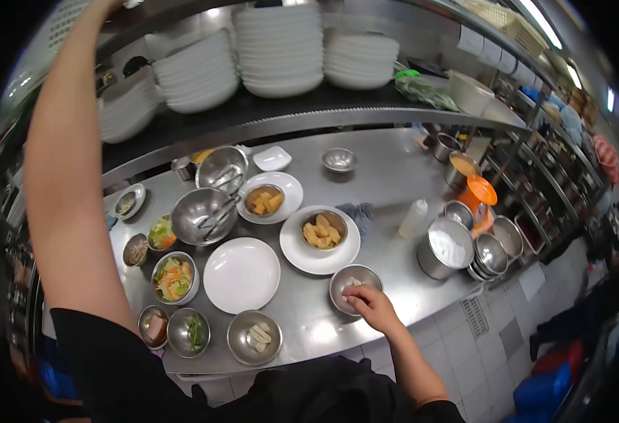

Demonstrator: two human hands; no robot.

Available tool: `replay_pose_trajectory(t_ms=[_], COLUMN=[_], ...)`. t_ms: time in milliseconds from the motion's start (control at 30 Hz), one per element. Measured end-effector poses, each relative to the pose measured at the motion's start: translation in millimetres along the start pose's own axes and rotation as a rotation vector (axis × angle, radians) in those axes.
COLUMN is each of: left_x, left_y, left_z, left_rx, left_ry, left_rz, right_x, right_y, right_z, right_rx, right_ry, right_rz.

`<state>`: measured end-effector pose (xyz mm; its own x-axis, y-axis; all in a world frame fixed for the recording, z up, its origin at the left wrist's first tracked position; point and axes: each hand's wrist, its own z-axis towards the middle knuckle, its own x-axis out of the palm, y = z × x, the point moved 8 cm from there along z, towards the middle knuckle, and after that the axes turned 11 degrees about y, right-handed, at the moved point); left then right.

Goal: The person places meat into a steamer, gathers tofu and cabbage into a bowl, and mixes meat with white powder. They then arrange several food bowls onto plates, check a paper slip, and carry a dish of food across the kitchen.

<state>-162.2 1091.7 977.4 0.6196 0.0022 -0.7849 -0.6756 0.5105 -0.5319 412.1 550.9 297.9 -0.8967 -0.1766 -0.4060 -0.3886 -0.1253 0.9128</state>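
Note:
My right hand (369,304) reaches into a small steel bowl (337,287) near the front edge of the counter. Its thumb and fingers are pinched together over small white pieces (352,282); what lies between the fingertips is hidden. My left arm stretches up toward the shelf, with the hand cut off by the top edge. Left of the right hand stands a steel bowl of pale sticks (259,337). Behind are an empty white plate (242,275) and a plate (292,247) bearing a bowl of yellow-brown chunks (322,231).
Bowls of shredded vegetables (173,279), green stalks (195,331) and pink meat (156,328) line the left. Tongs lie in a mixing bowl (186,211). At right are a squeeze bottle (413,217) and a steel pot (429,259). Stacked white dishes (279,49) fill the shelf.

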Motion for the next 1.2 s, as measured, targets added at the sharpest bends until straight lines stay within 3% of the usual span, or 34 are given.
replay_pose_trajectory(t_ms=[33, 100, 133, 200, 267, 333, 400, 467, 500, 567, 600, 633, 667, 700, 800, 900, 967, 1033, 1100, 1167, 1200], left_x=[43, 168, 192, 180, 167, 218, 292, 376, 367, 450, 500, 543, 589, 635, 749, 789, 804, 820, 838, 863, 875], left_y=[-56, -208, -232, -213, -235, -281, -321, -336, -288, -239, -228, -191, -167, -137, -100, -78, -32, 26, 77, 132, 164], left_z=[-32, -139, -154, -171, -194, -265, -327, -376, -388, -425, -428, -437, -438, -443, -449, -414, -389, -367, -350, -336, -328], left_rx=[0.102, 0.154, 0.154, -0.267, -0.219, -0.053, 0.276, 0.448, 0.445, 0.295, 0.401, 0.195, -0.122, -0.28, -0.628, -0.558, -0.594, -0.755, -0.989, -0.965, -0.865], left_ry=[-0.085, -0.484, -0.47, -0.497, -0.763, -1.0, -1.099, -1.066, -0.925, -0.632, -0.503, -0.484, -0.398, -0.279, -0.078, -0.087, -0.24, -0.434, -0.458, -0.362, -0.375], left_rz=[0.383, 1.252, 1.246, 0.543, 0.789, 0.512, 0.629, 0.781, 0.43, 0.234, 0.068, -0.015, -0.149, -0.228, -0.595, -0.529, -0.633, -0.911, -1.048, -1.265, -1.338], right_x=[-3, -8, -12, -23, -45, -69, -96, -124, -137, -158, -169, -173, -179, -184, -183, -177, -172, -163, -159, -156, -153], right_y=[-6, -19, -26, -28, -23, -36, -63, -76, -94, -136, -153, -163, -180, -198, -233, -242, -245, -225, -193, -154, -130], right_z=[-4, -11, -12, -2, 21, 67, 139, 212, 248, 321, 353, 380, 402, 417, 445, 438, 426, 396, 360, 312, 284], right_rx=[-0.013, 0.018, 0.06, 0.104, 0.087, 0.09, 0.03, 0.048, 0.12, 0.169, 0.138, 0.13, 0.253, 0.376, 0.336, 0.238, 0.138, 0.108, 0.081, 0.114, 0.01], right_ry=[-0.032, -0.07, -0.076, -0.07, -0.118, -0.099, -0.117, -0.167, -0.159, -0.195, -0.242, -0.209, -0.17, -0.14, -0.116, -0.267, -0.45, -0.432, -0.434, -0.362, -0.323], right_rz=[0.023, 0.053, 0.058, 0.087, 0.034, -0.128, -0.132, -0.242, -0.245, -0.388, -0.523, -0.521, -0.56, -0.597, -0.64, -0.553, -0.419, -0.257, -0.102, -0.007, 0.017])
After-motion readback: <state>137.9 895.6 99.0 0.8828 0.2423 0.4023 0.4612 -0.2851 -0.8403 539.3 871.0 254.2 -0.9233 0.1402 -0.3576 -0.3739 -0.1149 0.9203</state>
